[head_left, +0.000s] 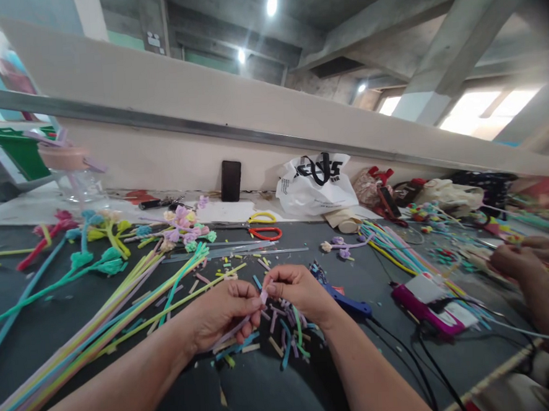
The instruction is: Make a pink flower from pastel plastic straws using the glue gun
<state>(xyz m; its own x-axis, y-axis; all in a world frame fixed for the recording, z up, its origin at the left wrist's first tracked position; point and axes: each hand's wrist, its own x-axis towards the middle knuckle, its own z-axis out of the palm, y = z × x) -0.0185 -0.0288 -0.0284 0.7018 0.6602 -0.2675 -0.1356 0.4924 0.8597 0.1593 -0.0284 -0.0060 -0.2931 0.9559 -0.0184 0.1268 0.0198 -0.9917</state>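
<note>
My left hand [229, 310] is closed around a pale purple pipe cleaner [233, 332], whose length runs down under the palm. With thumb and fingertips, my right hand [298, 291] pinches a small pale lilac piece at the same stem's upper end; the two hands nearly touch there. Short cut pieces of pipe cleaner [289, 338] in purple, green and blue lie beneath my hands. Just right of my right wrist rests a blue hot glue gun [348, 303]. A bundle of long pastel pipe cleaners [109, 321] stretches under and beside my left forearm.
Scissors [264, 233], finished pipe-cleaner flowers [183, 226] and a black phone [231, 180] are farther back. A white plastic bag [317, 187] stands by the partition. A purple power strip [430, 311] with cables lies right, near another person's hands [520, 262]. A clear bottle [74, 171] stands left.
</note>
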